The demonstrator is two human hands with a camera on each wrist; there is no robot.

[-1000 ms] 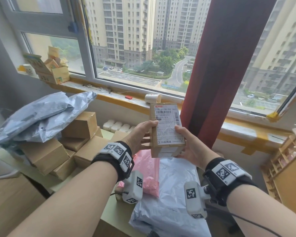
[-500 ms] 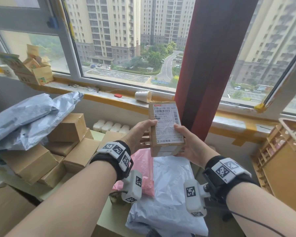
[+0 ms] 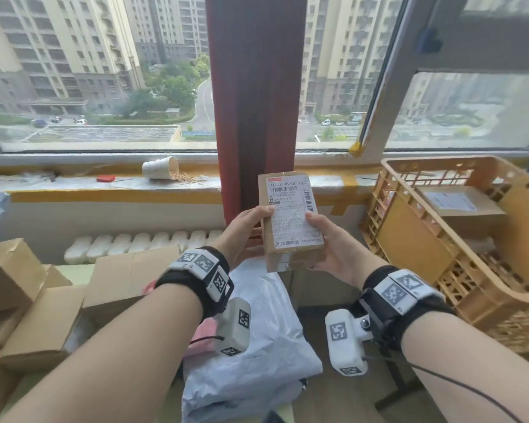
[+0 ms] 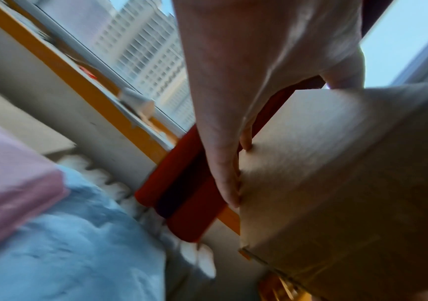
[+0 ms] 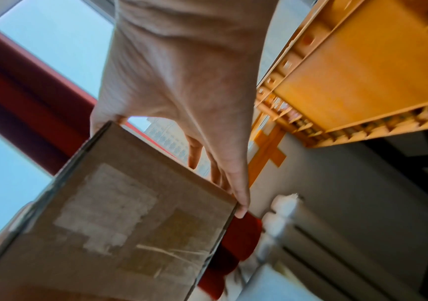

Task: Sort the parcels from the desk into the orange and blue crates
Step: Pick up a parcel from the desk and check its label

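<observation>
I hold a small brown cardboard parcel (image 3: 290, 221) with a white shipping label up in front of me, label toward me. My left hand (image 3: 245, 230) grips its left side, thumb on the label; my right hand (image 3: 327, 239) grips its right side the same way. The wrist views show the parcel (image 4: 349, 183) (image 5: 120, 213) from below, with fingers curled round its edges. The orange crate (image 3: 458, 261) stands to the right, a labelled box (image 3: 458, 209) lying inside it. Further parcels lie on the desk: brown boxes (image 3: 43, 315), a grey mailer bag (image 3: 257, 355) and a pink bag (image 4: 9, 179). No blue crate is in view.
A dark red curtain (image 3: 254, 96) hangs right behind the parcel. On the windowsill (image 3: 74, 181) lie a tipped paper cup (image 3: 161, 167) and a small red object (image 3: 106, 178). A white radiator (image 3: 141, 244) runs under the sill.
The view has swung to the right: the orange crate has come fully into sight and the box pile has slid off to the left. Both hands keep their hold on the parcel.
</observation>
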